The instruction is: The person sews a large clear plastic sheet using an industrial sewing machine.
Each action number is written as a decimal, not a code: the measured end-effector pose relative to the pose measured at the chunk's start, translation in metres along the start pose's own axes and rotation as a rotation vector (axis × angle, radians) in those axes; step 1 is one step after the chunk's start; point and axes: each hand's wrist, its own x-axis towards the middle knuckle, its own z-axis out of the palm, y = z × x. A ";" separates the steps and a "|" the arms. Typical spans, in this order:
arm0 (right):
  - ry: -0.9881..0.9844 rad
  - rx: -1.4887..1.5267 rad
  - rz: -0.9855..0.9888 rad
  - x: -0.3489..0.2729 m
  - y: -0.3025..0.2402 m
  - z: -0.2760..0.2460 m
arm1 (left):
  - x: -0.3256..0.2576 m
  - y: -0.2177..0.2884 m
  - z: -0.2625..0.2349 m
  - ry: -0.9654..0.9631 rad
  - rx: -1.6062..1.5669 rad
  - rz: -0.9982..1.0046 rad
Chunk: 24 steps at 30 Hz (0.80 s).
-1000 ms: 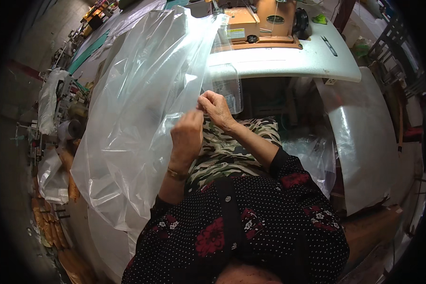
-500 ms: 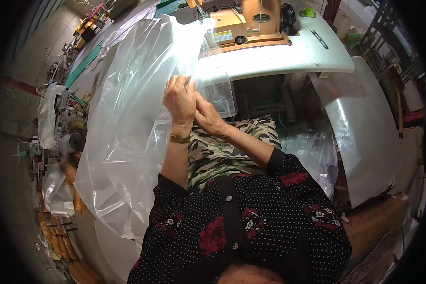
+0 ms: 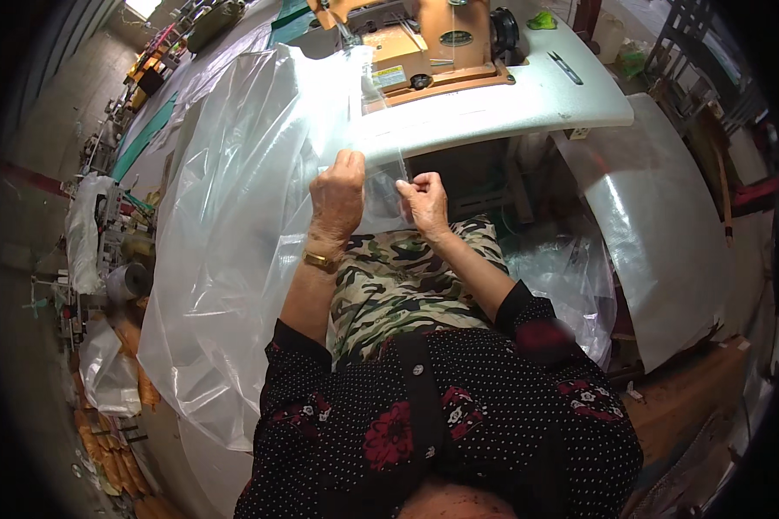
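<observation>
A big sheet of clear plastic film (image 3: 234, 233) drapes from the white sewing table (image 3: 528, 99) down over my left side. My left hand (image 3: 337, 197) grips the film's edge just below the table's front rim, fingers closed on it. My right hand (image 3: 424, 201) pinches the same edge a little to the right, over my lap in camouflage trousers. An orange-brown sewing machine (image 3: 433, 43) stands on the table beyond both hands. A gold watch sits on my left wrist.
A second plastic sheet (image 3: 658, 233) hangs off the table's right end, with more crumpled film (image 3: 563, 277) beside my right knee. Cluttered shelves and bags (image 3: 104, 251) line the left. A cardboard box (image 3: 692, 398) stands at lower right.
Both hands have moved up along the film's edge toward the table rim and spread apart; the view has shifted closer to the sewing machine.
</observation>
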 end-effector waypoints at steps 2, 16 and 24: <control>-0.108 0.078 0.153 -0.003 -0.001 -0.001 | -0.002 0.000 0.000 0.004 0.025 0.009; -0.571 -0.207 -0.495 -0.063 -0.100 0.001 | -0.004 0.004 -0.037 -0.090 -0.147 0.041; -0.607 -0.210 -0.577 -0.075 -0.093 0.017 | -0.015 0.004 -0.040 -0.074 -0.570 -0.244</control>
